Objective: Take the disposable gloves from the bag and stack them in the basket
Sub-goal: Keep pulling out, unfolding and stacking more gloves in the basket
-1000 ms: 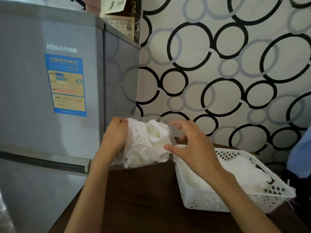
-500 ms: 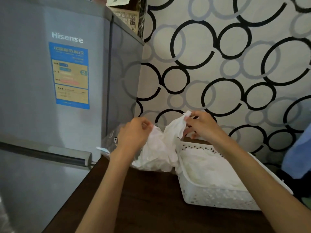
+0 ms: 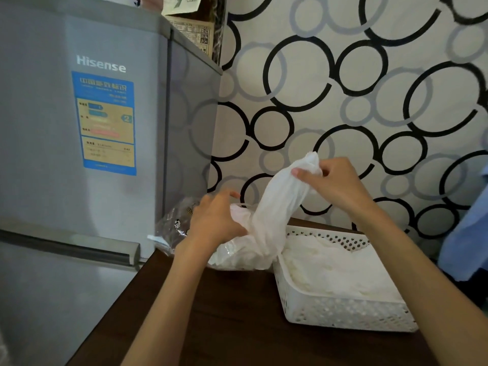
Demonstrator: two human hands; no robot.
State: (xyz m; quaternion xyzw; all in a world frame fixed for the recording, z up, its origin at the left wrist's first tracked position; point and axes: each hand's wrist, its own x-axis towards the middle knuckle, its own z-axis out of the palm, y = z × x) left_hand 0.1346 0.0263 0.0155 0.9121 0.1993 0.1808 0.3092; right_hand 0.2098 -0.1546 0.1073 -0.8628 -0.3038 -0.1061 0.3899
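Observation:
A clear plastic bag (image 3: 173, 231) full of thin white gloves lies on the dark table (image 3: 232, 318), against the fridge. My left hand (image 3: 215, 220) grips the bag's mouth and holds it down. My right hand (image 3: 328, 184) pinches the top of a white glove (image 3: 274, 210) that stretches up out of the bag, its lower end still among the others. To the right stands a white perforated basket (image 3: 340, 311) that holds a flat pile of white gloves (image 3: 332, 270).
A grey Hisense fridge (image 3: 79, 154) stands close on the left, its handle at table height. A curtain with black and grey rings (image 3: 356, 88) hangs right behind the table. Blue cloth (image 3: 467, 233) shows at the right edge.
My right hand reached into the bag, took hold of a glove and has lifted it up and to the right. My left hand stayed on the bag.

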